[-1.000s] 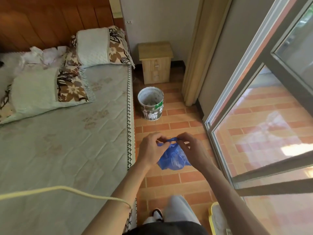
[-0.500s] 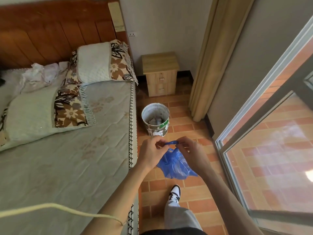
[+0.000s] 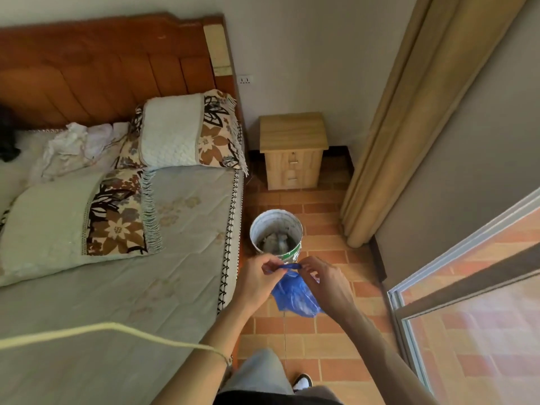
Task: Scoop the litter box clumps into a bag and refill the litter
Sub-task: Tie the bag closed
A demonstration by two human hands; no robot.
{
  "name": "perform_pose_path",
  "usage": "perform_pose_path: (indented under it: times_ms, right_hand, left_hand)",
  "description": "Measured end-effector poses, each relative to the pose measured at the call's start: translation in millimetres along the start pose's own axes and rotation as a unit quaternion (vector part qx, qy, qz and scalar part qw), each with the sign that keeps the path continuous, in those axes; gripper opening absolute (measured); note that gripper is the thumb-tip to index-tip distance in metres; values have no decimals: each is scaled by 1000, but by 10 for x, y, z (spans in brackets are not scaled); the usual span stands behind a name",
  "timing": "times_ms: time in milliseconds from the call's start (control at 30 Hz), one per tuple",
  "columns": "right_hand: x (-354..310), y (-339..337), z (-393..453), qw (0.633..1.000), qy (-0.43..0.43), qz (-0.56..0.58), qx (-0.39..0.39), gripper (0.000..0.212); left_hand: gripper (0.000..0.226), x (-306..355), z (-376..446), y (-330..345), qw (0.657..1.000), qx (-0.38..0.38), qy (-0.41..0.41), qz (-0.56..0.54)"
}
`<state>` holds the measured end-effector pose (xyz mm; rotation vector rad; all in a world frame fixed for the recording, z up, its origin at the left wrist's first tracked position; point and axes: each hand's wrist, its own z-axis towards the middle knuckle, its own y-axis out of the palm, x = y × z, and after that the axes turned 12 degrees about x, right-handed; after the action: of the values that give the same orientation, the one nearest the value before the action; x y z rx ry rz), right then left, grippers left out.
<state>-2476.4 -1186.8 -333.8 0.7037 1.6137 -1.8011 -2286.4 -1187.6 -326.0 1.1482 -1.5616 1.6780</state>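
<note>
A small blue plastic bag (image 3: pixel 295 298) hangs between my two hands above the tiled floor. My left hand (image 3: pixel 257 280) pinches one side of its twisted top. My right hand (image 3: pixel 324 283) pinches the other side, so the blue top stretches between my fingers. The bag's body sags below and looks full. Just beyond my hands stands a white bucket (image 3: pixel 276 232) used as a bin, with crumpled grey rubbish inside. No litter box or scoop is in view.
A bed (image 3: pixel 117 287) with two pillows fills the left side. A small wooden nightstand (image 3: pixel 293 150) stands by the far wall. A beige curtain (image 3: pixel 388 147) and a sliding glass door (image 3: pixel 473 302) close off the right. A narrow strip of brick-tiled floor (image 3: pixel 315 340) runs between them.
I have walked forward along the bed, so the bucket now sits right beyond my hands. Both hands keep their hold on the bag's top.
</note>
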Motion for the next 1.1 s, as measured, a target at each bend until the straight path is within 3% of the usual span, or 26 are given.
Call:
perform_pose_path:
  times_ms: [233, 667, 1100]
  right_hand:
    - [25, 261, 888, 1000, 14, -5, -5, 8]
    - [122, 945, 2391, 997, 58, -46, -24, 16]
    - [1403, 2324, 3293, 996, 38, -51, -67, 14]
  left_hand:
    - [9, -115, 882, 50, 999, 23, 3, 34]
    - [9, -598, 2490, 211, 999, -20, -30, 23]
    - [11, -2023, 3575, 1007, 997, -1, 16, 69]
